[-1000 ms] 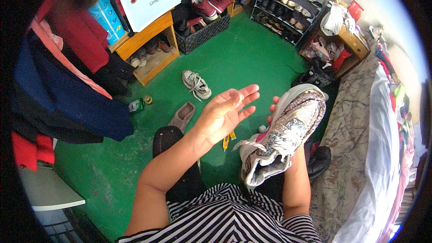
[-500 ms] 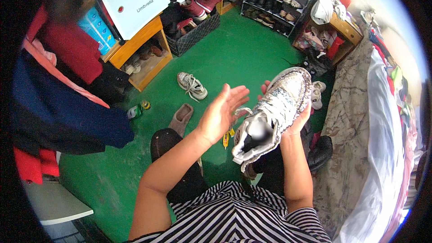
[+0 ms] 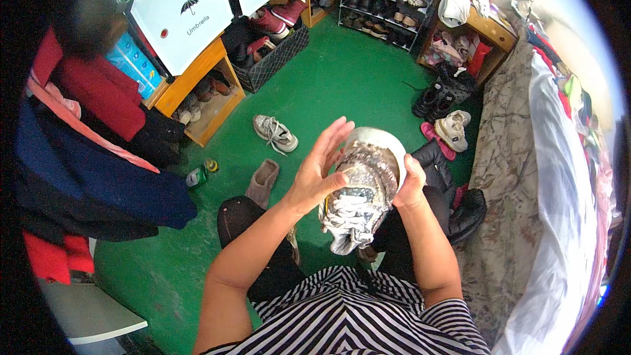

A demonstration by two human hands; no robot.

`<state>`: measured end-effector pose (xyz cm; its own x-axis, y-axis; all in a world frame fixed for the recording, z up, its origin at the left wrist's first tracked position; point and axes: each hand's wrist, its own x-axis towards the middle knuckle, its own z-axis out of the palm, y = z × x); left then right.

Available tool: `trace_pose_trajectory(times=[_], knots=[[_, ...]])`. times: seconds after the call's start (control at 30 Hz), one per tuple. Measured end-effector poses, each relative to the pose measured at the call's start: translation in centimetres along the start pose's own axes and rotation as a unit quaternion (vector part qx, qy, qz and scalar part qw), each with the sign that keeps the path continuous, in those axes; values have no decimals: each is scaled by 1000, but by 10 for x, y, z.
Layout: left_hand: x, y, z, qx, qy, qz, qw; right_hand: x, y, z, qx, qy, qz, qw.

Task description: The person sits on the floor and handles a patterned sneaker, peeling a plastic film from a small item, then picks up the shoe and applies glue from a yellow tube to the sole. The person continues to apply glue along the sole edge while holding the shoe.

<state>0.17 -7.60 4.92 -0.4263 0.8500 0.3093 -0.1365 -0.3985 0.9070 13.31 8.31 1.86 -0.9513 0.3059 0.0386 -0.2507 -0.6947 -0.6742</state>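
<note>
A sparkly silver sneaker with white laces [image 3: 360, 197] is held over my lap, toe pointing away from me, its pale sole edge showing along the top and right. My left hand [image 3: 321, 171] grips it from the left, thumb on the upper and long fingers partly behind it. My right hand [image 3: 407, 183] grips the right side at the sole. A second silver sneaker [image 3: 275, 133] lies on the floor beyond my hands, with a grey slipper [image 3: 263, 183] nearer me and a green bottle [image 3: 196, 175] to the left.
Hanging clothes [image 3: 98, 171] are at the left; a wooden cubby [image 3: 209, 130] and shoe basket [image 3: 269, 75] behind. A shoe rack [image 3: 381, 6] stands at the back, white shoes [image 3: 452, 130] at the right, beside a marble-patterned bed [image 3: 493, 190]. A green floor [image 3: 322, 72] lies between.
The sneaker has swung leftward to between both hands and tilted, toe lower and more upright in view. My left hand has closed onto it; my right hand has shifted along it.
</note>
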Motion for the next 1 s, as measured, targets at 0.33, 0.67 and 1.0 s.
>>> trace_pose_trajectory(times=[0.33, 0.67, 1.0], knots=[[-2, 20, -4, 52, -71, 39, 995, 0, -6, 13, -94, -108, 25, 989], [-5, 22, -8, 60, -70, 27, 995, 1, -9, 17, -117, -110, 34, 986], [2, 15, -11, 99, 108, 52, 988, 7, -5, 22, -143, -15, -34, 989]])
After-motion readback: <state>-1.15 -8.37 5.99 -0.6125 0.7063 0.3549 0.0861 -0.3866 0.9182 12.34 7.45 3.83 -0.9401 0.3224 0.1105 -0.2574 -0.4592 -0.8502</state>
